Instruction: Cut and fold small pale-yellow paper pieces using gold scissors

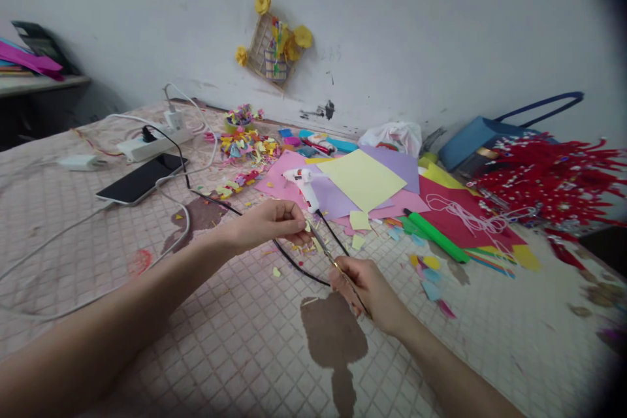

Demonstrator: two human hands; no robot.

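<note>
My right hand (365,287) is closed around a pair of slim scissors (321,240) with gold-coloured handles; the silver blades point up and left toward my other hand. My left hand (281,222) is closed in a pinch on a small pale yellow paper piece (308,226), right at the blade tips. Just beyond my fingers lies a white glue gun (306,189) on sheets of coloured paper. Its black cord (298,268) runs beneath both hands. Small paper scraps (277,272) are scattered on the tablecloth below.
A pale yellow sheet (362,179) tops the paper pile. To the right are a green marker (438,237), white string (482,219) and red fuzzy stems (553,176). Cut paper bits (249,147) heap at the back. On the left lie a phone (142,178) and a power strip (154,144).
</note>
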